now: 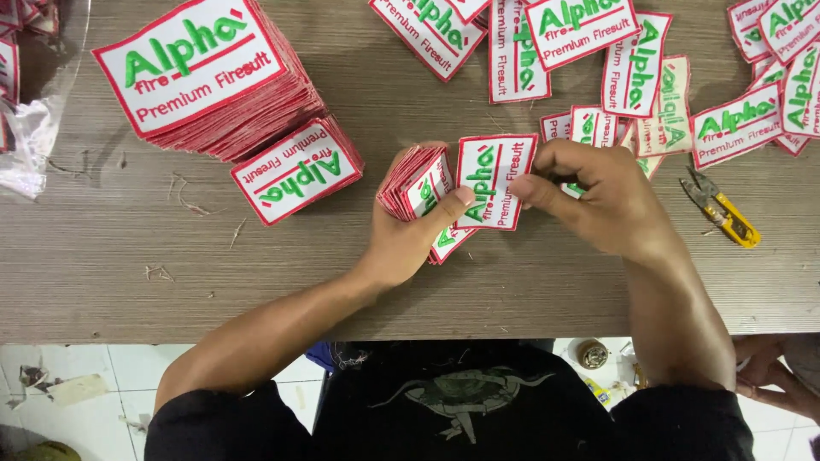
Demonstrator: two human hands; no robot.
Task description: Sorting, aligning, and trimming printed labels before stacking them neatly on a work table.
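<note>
Two squared stacks of patches [224, 94] are already sitting at upper left, while loose patches [649, 77] are lying scattered across the upper right, unsorted. At centre, the left hand [410, 235] is clasping a fanned bundle [418, 183]; the right hand [598, 192] is pinching one patch [494, 179] against it.

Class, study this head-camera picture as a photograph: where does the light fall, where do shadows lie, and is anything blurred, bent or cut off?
Head view: even, soft light from above, no strong glare on the wooden table; soft shadows lie beside the tall patch stack and under the left hand and right hand. Focus is sharp mid-frame. The plastic bag at the left edge shows faint sheen. The yellow snips are crisp. Corner patches are cropped.
</note>
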